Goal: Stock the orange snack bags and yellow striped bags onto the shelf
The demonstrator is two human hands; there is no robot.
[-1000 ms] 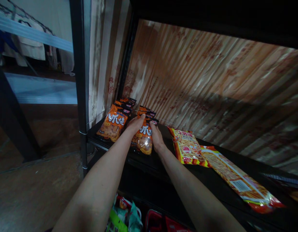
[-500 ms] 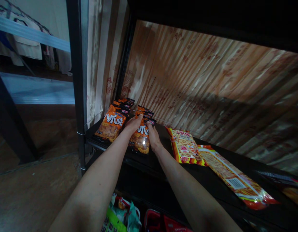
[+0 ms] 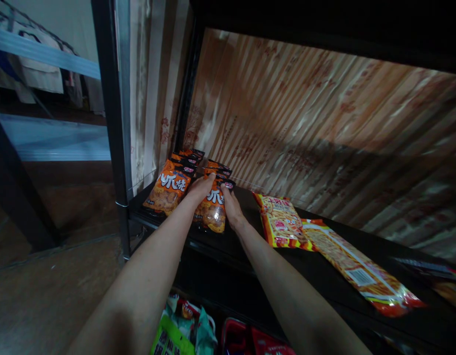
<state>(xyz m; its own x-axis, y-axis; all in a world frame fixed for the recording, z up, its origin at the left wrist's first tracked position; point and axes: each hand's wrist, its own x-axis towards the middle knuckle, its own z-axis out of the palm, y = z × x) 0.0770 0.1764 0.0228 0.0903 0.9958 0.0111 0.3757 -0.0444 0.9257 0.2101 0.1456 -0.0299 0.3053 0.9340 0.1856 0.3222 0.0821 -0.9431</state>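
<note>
So we've got the orange snack bag near the front edge of the black shelf, gripped between our left hand and right hand by its upper sides. More orange packs sit right behind, and we see a matching row just left. Over to our right, a yellow-and-red bag meets a long packet.

One head-worn camera, one view. Looks forward and down from in front of the shelf, arms entering at bottom, hands near mid-frame. Shelf slants down to the right. Fairly near; floor lower left, backing behind.
</note>
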